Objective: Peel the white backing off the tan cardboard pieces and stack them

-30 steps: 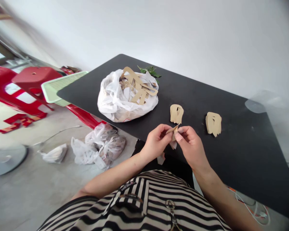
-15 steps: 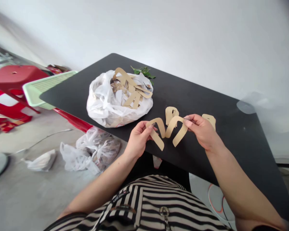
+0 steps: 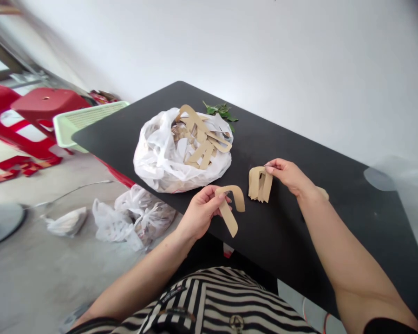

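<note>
My left hand (image 3: 206,206) pinches a curved tan paper strip (image 3: 228,218) that hangs over the table's front edge. Farther right, my right hand (image 3: 285,174) is closed on the top corner of a U-shaped tan piece, which lies over a small pile of tan pieces (image 3: 255,183) on the black table (image 3: 299,232). A white plastic bag (image 3: 156,157) full of tan and white paper scraps (image 3: 202,148) stands to the left. Another tan piece (image 3: 323,192) is mostly hidden behind my right forearm.
Green leaves (image 3: 223,111) lie behind the bag. A light green basket (image 3: 64,127) and red stools (image 3: 48,104) are at the far left. Tied plastic bags (image 3: 142,215) rest on the floor. A white wall runs behind the table.
My hands have moved apart. My right hand has brought its tan piece onto the small pile, while my left hand keeps its strip. The view has shifted slightly.
</note>
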The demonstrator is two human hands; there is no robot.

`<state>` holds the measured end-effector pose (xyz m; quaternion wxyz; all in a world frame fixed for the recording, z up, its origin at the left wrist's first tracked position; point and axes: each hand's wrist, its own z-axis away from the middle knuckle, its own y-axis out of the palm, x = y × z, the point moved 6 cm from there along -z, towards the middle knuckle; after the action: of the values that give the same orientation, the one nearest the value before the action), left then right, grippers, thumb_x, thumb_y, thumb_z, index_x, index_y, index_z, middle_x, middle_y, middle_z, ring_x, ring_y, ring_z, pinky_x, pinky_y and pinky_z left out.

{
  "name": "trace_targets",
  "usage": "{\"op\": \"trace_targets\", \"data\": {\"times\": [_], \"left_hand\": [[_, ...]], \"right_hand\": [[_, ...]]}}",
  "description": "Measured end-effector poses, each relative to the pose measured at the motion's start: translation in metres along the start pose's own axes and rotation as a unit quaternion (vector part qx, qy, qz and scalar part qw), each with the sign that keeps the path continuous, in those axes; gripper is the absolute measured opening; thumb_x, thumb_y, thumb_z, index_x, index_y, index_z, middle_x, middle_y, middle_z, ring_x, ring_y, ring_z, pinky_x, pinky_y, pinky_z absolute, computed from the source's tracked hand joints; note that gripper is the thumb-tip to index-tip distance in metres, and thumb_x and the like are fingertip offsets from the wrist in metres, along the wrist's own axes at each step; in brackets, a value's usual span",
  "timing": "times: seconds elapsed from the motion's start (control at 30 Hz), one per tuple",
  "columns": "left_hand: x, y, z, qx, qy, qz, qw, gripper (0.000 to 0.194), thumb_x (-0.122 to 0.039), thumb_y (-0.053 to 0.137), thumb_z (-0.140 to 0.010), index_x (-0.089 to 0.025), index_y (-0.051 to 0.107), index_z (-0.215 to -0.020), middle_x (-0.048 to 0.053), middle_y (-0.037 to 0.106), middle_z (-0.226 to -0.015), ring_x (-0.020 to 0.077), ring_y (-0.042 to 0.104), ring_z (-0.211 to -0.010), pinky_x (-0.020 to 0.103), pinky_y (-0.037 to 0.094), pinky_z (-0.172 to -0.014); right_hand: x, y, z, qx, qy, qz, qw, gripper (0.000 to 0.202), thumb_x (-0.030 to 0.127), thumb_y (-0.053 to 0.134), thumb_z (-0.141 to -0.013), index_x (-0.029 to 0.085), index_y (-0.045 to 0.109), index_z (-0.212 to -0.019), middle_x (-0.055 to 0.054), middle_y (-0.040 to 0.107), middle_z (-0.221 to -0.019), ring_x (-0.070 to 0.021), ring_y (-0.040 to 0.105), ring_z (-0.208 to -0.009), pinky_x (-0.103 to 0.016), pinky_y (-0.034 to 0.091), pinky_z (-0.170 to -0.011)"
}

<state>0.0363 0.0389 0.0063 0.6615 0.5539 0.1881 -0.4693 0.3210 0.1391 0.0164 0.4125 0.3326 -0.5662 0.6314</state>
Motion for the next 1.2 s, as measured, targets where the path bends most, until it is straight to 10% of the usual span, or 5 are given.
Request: {"op": "trace_targets", "data": {"times": [0.27, 0.57, 0.9, 1.2], "left_hand": [[0.008, 0.005, -0.004, 0.035, -0.048, 0.041, 0.997, 0.026, -0.039, 0.075, -0.087, -0.015, 0.067, -0.094, 0.008, 0.075, -0.091, 0.0162, 0.072, -0.074, 0.025, 0.056, -0.064], [0.027, 0.043, 0.002, 0.100, -0.101, 0.057, 0.988, 0.017, -0.028, 0.070, -0.090, -0.012, 0.068, -0.089, 0.009, 0.073, -0.082, 0.0160, 0.072, -0.070, 0.023, 0.054, -0.060], [0.058, 0.065, 0.024, 0.144, -0.187, 0.062, 0.970, 0.034, -0.044, 0.059, -0.096, -0.013, 0.071, -0.095, 0.014, 0.076, -0.089, 0.0220, 0.075, -0.078, 0.033, 0.059, -0.074], [0.076, 0.076, 0.034, 0.142, -0.145, -0.005, 0.979, 0.020, -0.020, 0.080, -0.079, -0.012, 0.070, -0.094, 0.004, 0.072, -0.083, 0.0122, 0.069, -0.068, 0.026, 0.059, -0.068]], "right_hand": [[0.012, -0.011, 0.020, -0.132, -0.098, 0.200, 0.966, 0.034, 0.042, 0.071, -0.085, 0.023, 0.071, -0.112, -0.012, 0.069, -0.116, -0.0215, 0.065, -0.083, -0.045, 0.052, -0.088], [0.060, 0.035, 0.118, 0.010, -0.073, -0.021, 0.997, 0.031, 0.050, 0.071, -0.089, 0.024, 0.071, -0.105, -0.005, 0.073, -0.094, -0.0196, 0.066, -0.081, -0.036, 0.056, -0.077], [0.031, 0.006, 0.147, -0.026, -0.024, -0.028, 0.999, 0.029, 0.051, 0.074, -0.085, 0.023, 0.071, -0.090, -0.004, 0.068, -0.083, -0.0169, 0.056, -0.072, -0.032, 0.050, -0.065], [0.012, -0.006, 0.171, -0.040, -0.009, -0.040, 0.998, 0.030, 0.051, 0.069, -0.088, 0.023, 0.071, -0.099, -0.004, 0.069, -0.091, -0.0156, 0.056, -0.072, -0.033, 0.052, -0.068]]}}
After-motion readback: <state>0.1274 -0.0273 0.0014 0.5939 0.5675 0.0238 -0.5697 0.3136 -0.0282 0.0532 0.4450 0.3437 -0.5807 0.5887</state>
